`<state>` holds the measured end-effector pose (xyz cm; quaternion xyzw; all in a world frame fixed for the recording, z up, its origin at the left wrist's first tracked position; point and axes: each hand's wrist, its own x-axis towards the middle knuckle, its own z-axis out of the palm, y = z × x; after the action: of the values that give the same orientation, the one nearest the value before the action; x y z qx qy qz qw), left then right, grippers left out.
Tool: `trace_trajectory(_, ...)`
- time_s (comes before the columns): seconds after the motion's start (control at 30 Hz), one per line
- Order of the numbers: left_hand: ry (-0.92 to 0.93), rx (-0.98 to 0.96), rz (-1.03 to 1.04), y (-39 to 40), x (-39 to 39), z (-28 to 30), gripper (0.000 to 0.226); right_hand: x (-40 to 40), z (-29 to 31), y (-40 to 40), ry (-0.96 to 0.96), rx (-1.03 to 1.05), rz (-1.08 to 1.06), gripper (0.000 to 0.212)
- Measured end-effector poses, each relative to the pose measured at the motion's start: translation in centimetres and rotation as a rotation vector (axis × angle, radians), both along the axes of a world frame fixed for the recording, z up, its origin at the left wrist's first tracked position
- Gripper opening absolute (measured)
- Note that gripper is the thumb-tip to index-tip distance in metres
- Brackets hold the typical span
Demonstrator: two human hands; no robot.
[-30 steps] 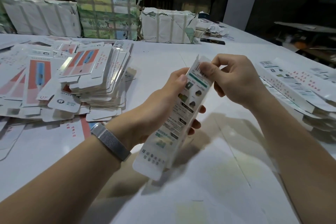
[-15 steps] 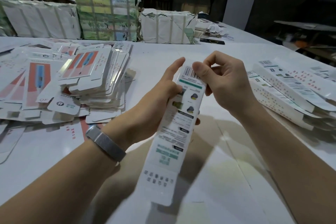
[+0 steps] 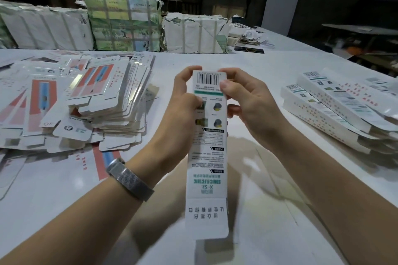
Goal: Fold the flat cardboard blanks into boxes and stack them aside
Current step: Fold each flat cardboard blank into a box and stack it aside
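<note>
Head view: flat blanks (image 3: 86,101) left, folded boxes (image 3: 336,109) right.

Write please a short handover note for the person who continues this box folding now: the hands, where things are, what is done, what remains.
Left hand and right hand both grip the far, barcode end of one toothbrush box, held above the white table.
Near end flap is still open and untucked.
Flat blanks lie piled on the left.
Folded boxes are stacked on the right.
Left: finish this box, add it to the right stack, then fold the remaining blanks.
</note>
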<state>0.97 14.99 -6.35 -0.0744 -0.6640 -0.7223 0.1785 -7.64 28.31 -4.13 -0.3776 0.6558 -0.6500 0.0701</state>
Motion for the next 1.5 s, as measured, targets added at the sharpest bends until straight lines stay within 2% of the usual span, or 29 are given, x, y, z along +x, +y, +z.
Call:
trace_trajectory(0.2,0.006,-0.028,-0.004,0.33,0.16,-0.05,0.061,0.18,0.04,0.14,-0.038,-0.091,0.042,0.011)
trace_trajectory(0.37,0.007,-0.036,-0.022,0.19,0.2,-0.05,0.064,-0.07,0.21,0.15,-0.054,-0.24,0.055,0.037)
trace_trajectory(0.47,-0.003,-0.013,-0.079,0.38,0.25,-0.1,0.062,-0.37,0.35,0.48,-0.075,-0.243,0.066,0.042)
trace_trajectory(0.7,-0.015,0.046,-0.117,0.12,0.18,-0.01,0.049,-0.18,0.37,0.65,-0.148,-0.213,0.13,0.031)
trace_trajectory(0.87,0.014,-0.011,-0.037,0.61,0.28,0.09,0.059,0.14,0.49,0.47,-0.154,-0.184,0.088,0.013)
trace_trajectory(0.93,0.015,-0.051,-0.046,0.69,0.31,-0.03,0.065,0.14,0.64,0.52,-0.17,-0.191,0.07,0.018)
trace_trajectory(1.03,-0.027,-0.085,-0.065,0.66,0.17,-0.22,0.063,-0.06,0.72,0.66,-0.182,-0.174,0.053,0.021)
trace_trajectory(1.13,-0.045,-0.111,-0.06,0.76,0.14,-0.33,0.059,-0.31,0.75,0.82,-0.222,-0.137,0.075,0.005)
trace_trajectory(1.3,-0.039,-0.161,-0.092,0.8,0.29,-0.58,0.056,-0.21,0.77,0.79,-0.194,-0.096,0.023,0.021)
trace_trajectory(1.5,-0.072,-0.165,-0.141,0.86,0.17,-0.85,0.067,-0.46,0.87,0.97,-0.148,-0.128,-0.042,0.023)
